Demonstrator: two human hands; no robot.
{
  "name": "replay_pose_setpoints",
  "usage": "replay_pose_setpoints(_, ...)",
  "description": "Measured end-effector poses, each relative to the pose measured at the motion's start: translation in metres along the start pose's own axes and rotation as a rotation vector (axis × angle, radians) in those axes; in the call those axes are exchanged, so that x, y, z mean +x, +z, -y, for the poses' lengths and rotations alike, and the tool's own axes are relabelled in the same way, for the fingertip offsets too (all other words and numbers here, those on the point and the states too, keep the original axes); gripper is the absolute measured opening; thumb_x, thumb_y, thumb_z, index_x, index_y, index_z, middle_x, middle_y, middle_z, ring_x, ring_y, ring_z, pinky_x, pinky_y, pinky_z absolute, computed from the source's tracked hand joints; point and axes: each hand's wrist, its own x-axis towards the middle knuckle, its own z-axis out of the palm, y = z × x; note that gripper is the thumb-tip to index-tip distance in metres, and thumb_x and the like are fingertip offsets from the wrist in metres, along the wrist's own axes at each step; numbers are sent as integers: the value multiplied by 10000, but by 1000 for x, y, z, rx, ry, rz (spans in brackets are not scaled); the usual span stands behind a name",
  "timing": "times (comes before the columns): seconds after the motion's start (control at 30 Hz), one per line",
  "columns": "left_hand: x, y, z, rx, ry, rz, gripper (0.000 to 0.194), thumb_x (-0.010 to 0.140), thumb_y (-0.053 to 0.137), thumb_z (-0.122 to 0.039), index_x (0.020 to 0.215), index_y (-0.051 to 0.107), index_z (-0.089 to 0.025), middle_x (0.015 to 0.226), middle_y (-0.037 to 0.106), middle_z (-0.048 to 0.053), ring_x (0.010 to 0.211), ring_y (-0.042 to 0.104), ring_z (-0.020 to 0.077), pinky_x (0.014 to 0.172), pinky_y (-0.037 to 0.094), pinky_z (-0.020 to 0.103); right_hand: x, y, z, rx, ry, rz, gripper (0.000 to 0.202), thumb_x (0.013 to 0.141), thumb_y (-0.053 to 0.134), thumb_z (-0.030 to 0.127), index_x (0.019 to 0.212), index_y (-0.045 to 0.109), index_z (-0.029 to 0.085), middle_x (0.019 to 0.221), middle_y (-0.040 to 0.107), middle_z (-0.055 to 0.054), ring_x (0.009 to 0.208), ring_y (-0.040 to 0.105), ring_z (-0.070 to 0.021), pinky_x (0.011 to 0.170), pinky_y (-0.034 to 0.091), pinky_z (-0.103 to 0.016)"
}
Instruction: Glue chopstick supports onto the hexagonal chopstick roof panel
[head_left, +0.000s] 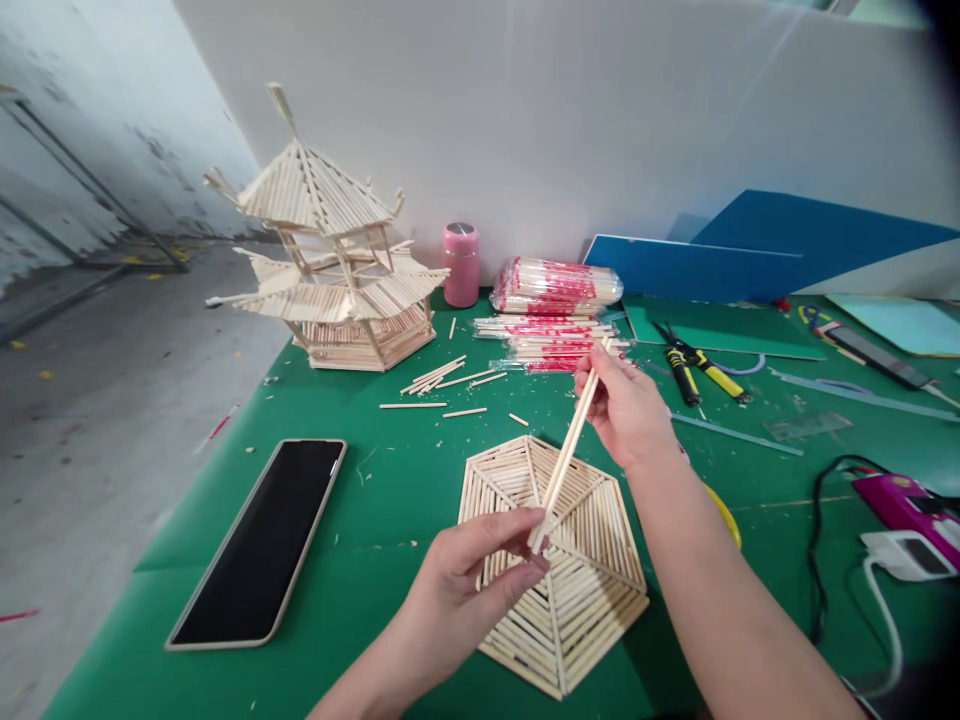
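Observation:
A pair of pale wooden chopsticks (568, 450) slants above a flat polygonal panel of wooden sticks (600, 540) on the green table. My right hand (619, 405) grips their upper end. Around the lower end, the thumb and fingers of my left hand (480, 570) are closed. Part of the panel is hidden beneath my hands. Behind it lie loose short sticks (439, 375) and plastic-wrapped chopsticks with red print (555, 288). A tiered pavilion model made of sticks (337, 260) stands at the back left.
A phone (262, 545) lies at the left, and a pink jar (461, 265) stands at the back. Pliers (697, 370), thin strips (739, 435), a purple device (907, 515) and cables are on the right. Blue boards (697, 268) lean against the wall.

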Motion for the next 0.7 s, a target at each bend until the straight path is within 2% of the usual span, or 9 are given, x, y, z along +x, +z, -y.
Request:
replay_pose_setpoints(0.13,3,1,-7,169,202,52,221,722,600,-105,900,674,-213,752,684,79,694,628,174,651,484,288,-3,2,-8,44,115,26,244,630,654,391,637,570,163,497,519,60,396,439,-32,356,315,-143)
replay_pose_setpoints(0.3,2,0,-7,312,385,141,252,737,577,-86,944,656,-207,739,684,80,703,624,173,624,484,276,-10,6,-23,58,209,85,285,624,651,418,642,573,145,503,500,53,396,406,-30,356,287,-141)
replay_pose_setpoints(0.47,4,4,5,440,763,163,218,751,571,-113,965,602,-135,713,673,80,620,623,146,704,489,296,-17,14,-33,57,269,178,317,633,636,448,629,574,138,492,479,47,389,373,-33,348,231,-146)
replay_pose_setpoints(0.53,4,7,16,489,905,88,167,802,509,-197,940,590,-148,642,660,51,551,605,123,677,491,268,-21,16,-35,58,261,219,318,653,619,451,621,575,137,480,467,48,380,348,-31,353,216,-151)
replay_pose_setpoints(0.6,2,7,28,581,917,110,154,805,505,-222,923,588,-166,597,645,27,508,587,112,673,487,259,-25,17,-34,59,226,243,312,671,608,444,613,576,139,469,457,50,377,326,-30,360,205,-157)
replay_pose_setpoints(0.63,0,7,35,631,877,157,157,802,509,-220,932,588,-181,618,649,27,522,589,116,684,484,269,-27,17,-33,60,201,246,305,681,603,438,611,576,142,467,457,50,381,323,-30,364,204,-159)
replay_pose_setpoints(0.7,-6,4,46,646,797,146,171,797,513,-216,953,584,-206,651,652,31,535,584,128,675,480,292,-30,15,-29,66,142,243,284,703,593,421,618,581,151,479,469,49,396,331,-33,375,212,-162)
